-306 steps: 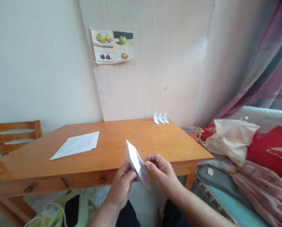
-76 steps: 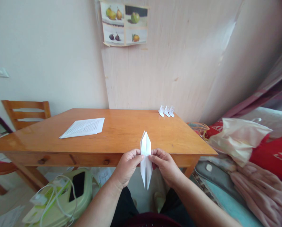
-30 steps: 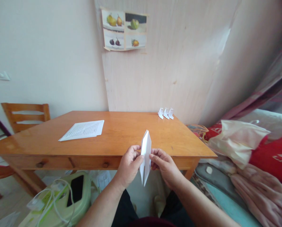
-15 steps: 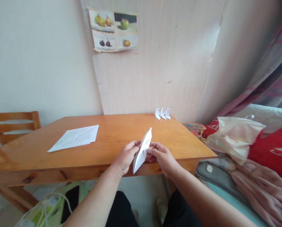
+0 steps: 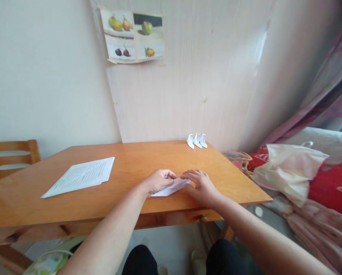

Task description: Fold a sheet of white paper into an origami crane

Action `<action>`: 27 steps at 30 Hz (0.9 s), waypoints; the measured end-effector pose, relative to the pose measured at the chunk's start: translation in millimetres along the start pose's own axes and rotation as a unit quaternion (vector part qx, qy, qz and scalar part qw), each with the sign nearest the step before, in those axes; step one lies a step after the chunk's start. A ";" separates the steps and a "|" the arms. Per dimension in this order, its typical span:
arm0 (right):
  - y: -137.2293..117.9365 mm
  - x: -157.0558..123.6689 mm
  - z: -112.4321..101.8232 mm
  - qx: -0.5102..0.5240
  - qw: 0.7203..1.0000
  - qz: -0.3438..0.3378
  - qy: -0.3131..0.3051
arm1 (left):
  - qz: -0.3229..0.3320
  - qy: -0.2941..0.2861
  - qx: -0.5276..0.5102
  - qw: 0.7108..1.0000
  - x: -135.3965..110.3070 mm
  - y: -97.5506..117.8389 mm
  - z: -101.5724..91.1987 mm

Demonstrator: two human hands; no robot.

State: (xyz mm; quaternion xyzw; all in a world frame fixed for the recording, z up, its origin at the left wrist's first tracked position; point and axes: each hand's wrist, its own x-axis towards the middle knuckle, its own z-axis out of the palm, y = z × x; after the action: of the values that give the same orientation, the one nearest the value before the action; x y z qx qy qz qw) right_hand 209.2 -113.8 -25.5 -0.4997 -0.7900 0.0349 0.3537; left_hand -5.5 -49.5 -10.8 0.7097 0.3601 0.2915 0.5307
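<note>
A piece of folded white paper (image 5: 171, 188) lies low along the front part of the wooden table, long and narrow with a pointed right end. My left hand (image 5: 160, 181) pinches its upper edge, thumb on the near side and the fingers curled behind. At the paper's right end is my right hand (image 5: 201, 187), its fingers stretched out over the tip and the thumb apart from them. Whether the right fingertips press on the paper, I cannot tell.
Several small folded white paper figures (image 5: 197, 141) stand at the table's back right corner. Printed sheets (image 5: 81, 176) lie on the left of the wooden table (image 5: 136, 156). A chair (image 5: 12, 156) is at the left; a pale bag (image 5: 291, 168) and cloth lie at the right.
The folded paper, held up and tilted between both hands before, is now down at the tabletop. My right hand has loosened from its middle and spread over its right end.
</note>
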 end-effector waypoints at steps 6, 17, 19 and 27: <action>5.9 13.7 1.0 0.009 0.999 0.028 -0.040 | 0.055 0.042 0.106 0.992 21.6 -9.7 -3.3; 11.3 19.4 10.5 0.069 0.993 0.061 -0.077 | 0.202 0.256 0.378 0.867 -23.7 -4.3 10.8; 11.3 22.6 11.4 0.069 0.992 0.067 -0.086 | 0.195 0.218 0.408 0.865 -30.0 -8.4 14.3; 11.1 29.5 13.1 0.055 0.987 0.091 -0.121 | 0.136 0.137 0.401 0.895 -29.8 -15.0 13.8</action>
State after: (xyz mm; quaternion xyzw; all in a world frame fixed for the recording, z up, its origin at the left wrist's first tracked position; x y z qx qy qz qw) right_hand 202.5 -80.3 -24.4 -0.5417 -0.7750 0.1705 0.2772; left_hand -14.5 -78.8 -29.9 0.8573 0.4160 0.2858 0.1015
